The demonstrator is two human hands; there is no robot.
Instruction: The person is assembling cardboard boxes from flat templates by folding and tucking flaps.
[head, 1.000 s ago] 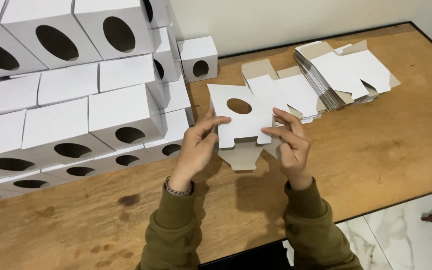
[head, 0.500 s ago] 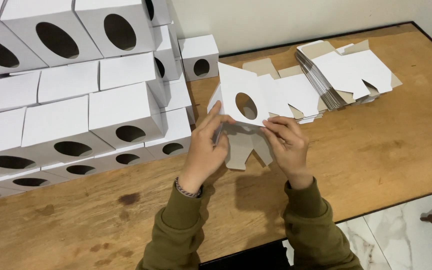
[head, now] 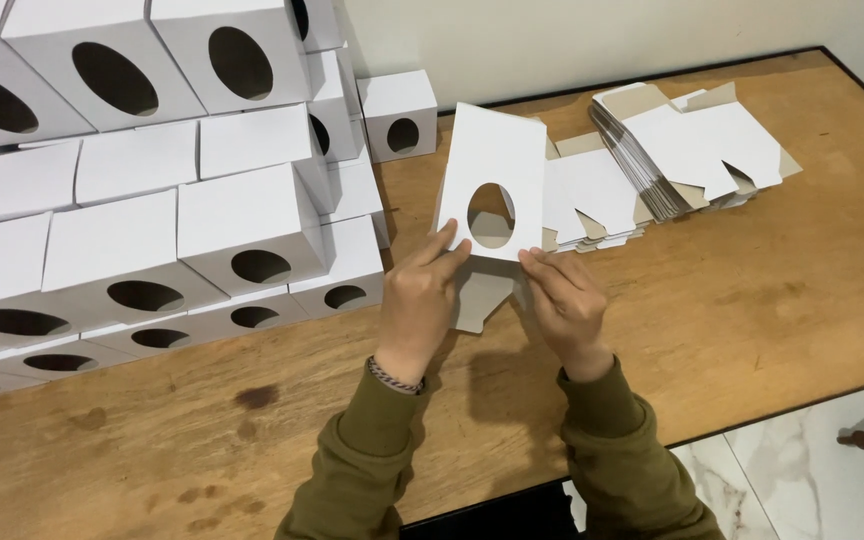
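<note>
Stack of boxes (head: 142, 190) on table (head: 772, 300), left side. Pile of flat cards (head: 692, 150) at back right. Held card (head: 492, 180) between them, above table.

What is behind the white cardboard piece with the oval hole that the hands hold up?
Through the oval hole of the cardboard piece a bit of brown table and flat blanks shows. Beside it lies the blank stack. What else the panel covers cannot be seen.

A wooden worktop (head: 772, 300), stained with dark marks at lower left, ran beneath a plain pale wall (head: 592, 40) at the top of the frame. White marbled floor tiles (head: 802, 480) showed at lower right under even light.
</note>
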